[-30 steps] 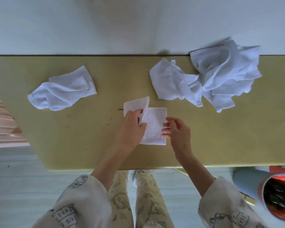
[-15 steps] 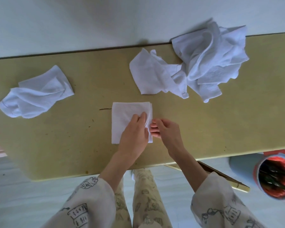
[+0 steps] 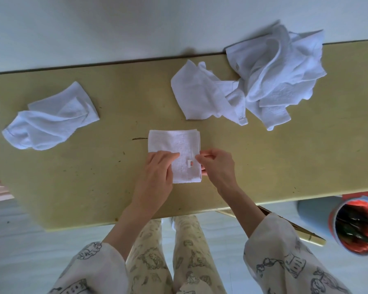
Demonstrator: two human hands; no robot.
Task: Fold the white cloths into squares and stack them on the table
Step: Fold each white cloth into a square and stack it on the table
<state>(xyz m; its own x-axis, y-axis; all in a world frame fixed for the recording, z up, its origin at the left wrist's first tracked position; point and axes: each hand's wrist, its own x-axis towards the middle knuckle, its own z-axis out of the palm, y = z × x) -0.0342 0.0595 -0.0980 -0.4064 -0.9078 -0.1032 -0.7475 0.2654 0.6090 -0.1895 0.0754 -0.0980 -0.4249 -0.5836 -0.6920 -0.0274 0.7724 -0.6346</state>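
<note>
A white cloth folded into a square (image 3: 174,147) lies on the yellow-green table (image 3: 285,158), near its front edge, with a small label showing by its right side. My left hand (image 3: 157,177) rests flat on the cloth's lower left part, fingers straight. My right hand (image 3: 218,166) pinches the square's right edge beside the label. One crumpled white cloth (image 3: 49,122) lies at the left. A heap of crumpled white cloths (image 3: 270,81) sits at the back right, one of them spread toward the middle (image 3: 200,96).
The table's far edge runs along a pale wall. Its near edge is just below my wrists. A round blue bin with a red liner (image 3: 357,225) stands on the floor at the lower right. Bare tabletop separates the folded square from the loose cloths.
My left hand laid the raised flap down, leaving the cloth as a flat square. Both hands then slid to its lower part, and the label now shows.
</note>
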